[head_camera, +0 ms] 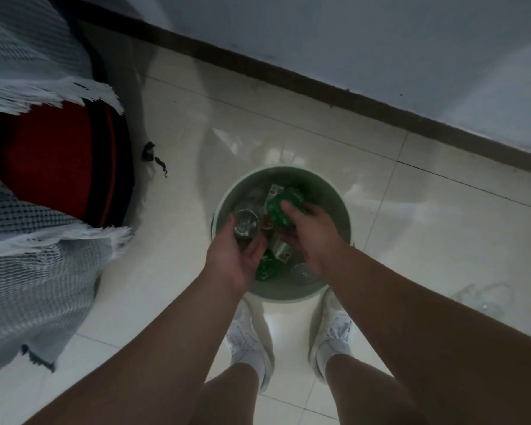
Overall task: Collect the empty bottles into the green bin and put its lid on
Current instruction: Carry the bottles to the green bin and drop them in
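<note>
A: The floor tiles (411, 240) under the green bin (331, 194)?
B: Glossy, mirror-like. The bin is smooth, matt plastic.
A: Inside it?
B: Clear bottle (246, 223) and green bottle (275, 211), shiny plastic. To its left, woven, fringed cloth (37, 271).

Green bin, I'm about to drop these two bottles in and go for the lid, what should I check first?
1. The green bin stands upright on the floor: ok.
2. The clear bottle is over the opening, held by the left hand: ok.
3. The green bottle is over the opening, gripped by the right hand: ok.
4. Room left inside: ok, the other bottles lie below the rim.
5. Both held bottles are empty: cannot tell; the clear bottle looks empty, the green bottle is too dark to judge.
6. The lid is within sight: not ok, none shows in this view.
</note>
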The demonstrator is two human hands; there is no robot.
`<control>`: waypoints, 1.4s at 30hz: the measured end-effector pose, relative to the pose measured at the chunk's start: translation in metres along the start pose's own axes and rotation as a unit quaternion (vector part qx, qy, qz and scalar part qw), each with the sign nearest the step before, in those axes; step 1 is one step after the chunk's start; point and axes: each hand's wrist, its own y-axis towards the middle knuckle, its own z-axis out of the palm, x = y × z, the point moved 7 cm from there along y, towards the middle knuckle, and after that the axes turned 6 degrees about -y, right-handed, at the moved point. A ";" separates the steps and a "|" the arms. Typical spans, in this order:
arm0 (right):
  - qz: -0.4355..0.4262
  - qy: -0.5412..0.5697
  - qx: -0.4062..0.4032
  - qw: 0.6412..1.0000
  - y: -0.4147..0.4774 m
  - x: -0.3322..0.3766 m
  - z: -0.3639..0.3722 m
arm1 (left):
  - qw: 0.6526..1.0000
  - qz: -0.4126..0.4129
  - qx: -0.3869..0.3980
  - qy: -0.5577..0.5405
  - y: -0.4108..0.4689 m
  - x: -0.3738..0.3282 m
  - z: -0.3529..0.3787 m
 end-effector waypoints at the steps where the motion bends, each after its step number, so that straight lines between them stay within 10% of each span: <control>1: -0.003 0.040 -0.004 0.999 0.000 0.003 0.001 | 1.000 0.001 -0.005 0.001 -0.001 0.000 0.000; 8: -0.009 0.054 -0.112 0.992 0.016 0.016 -0.025 | 1.000 -0.004 -0.020 0.019 0.005 0.005 0.006; 20: 0.025 0.198 -0.001 0.980 0.000 0.004 -0.021 | 1.000 0.004 -0.006 0.018 0.001 0.009 -0.005; 30: 0.041 0.074 -0.022 0.996 -0.177 -0.009 -0.084 | 0.990 0.009 -0.030 0.138 -0.148 0.004 -0.032; 42: 0.001 0.078 -0.133 0.988 -0.550 -0.053 -0.184 | 0.823 0.051 0.072 0.562 -0.466 -0.047 -0.052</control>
